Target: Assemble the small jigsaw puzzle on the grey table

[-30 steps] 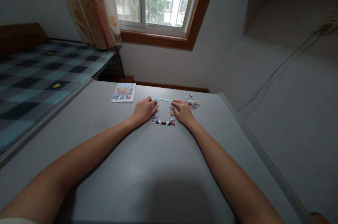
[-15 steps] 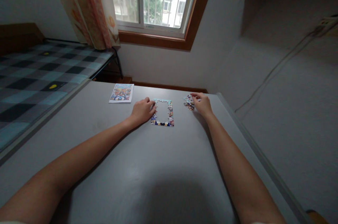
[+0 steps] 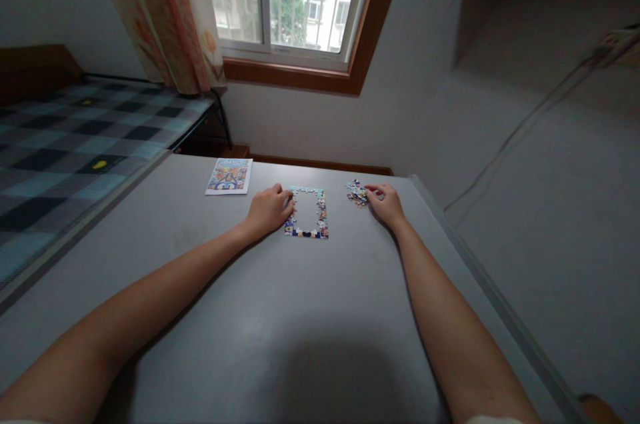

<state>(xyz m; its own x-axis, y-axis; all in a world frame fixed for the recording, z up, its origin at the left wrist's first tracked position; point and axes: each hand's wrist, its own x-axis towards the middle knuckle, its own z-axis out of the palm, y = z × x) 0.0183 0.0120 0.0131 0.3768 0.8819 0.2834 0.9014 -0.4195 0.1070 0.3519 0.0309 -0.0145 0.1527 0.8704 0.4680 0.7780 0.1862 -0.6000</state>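
Note:
The border of a jigsaw puzzle (image 3: 323, 214) lies joined as an upright rectangle on the grey table, its middle bare. My left hand (image 3: 270, 207) rests against its left side, fingers curled onto that edge and covering part of it. To the right is a small heap of loose jigsaw pieces (image 3: 357, 193). At the heap's right edge, my right hand (image 3: 386, 203) has thumb and forefinger pinched together; whatever is between them is too small to make out. A printed picture sheet (image 3: 229, 177) with a colourful cartoon design lies flat at the back left.
The grey table (image 3: 280, 317) has a raised rim along its right side, close to the wall. A bed with a checked cover (image 3: 100, 134) stands at the left. Behind the table is a barred window (image 3: 295, 4) with a curtain (image 3: 175, 17) beside it.
My right hand has drawn back slightly to the right and toward me, from over the heap to its right edge, uncovering more pieces. The left hand stays on the puzzle border.

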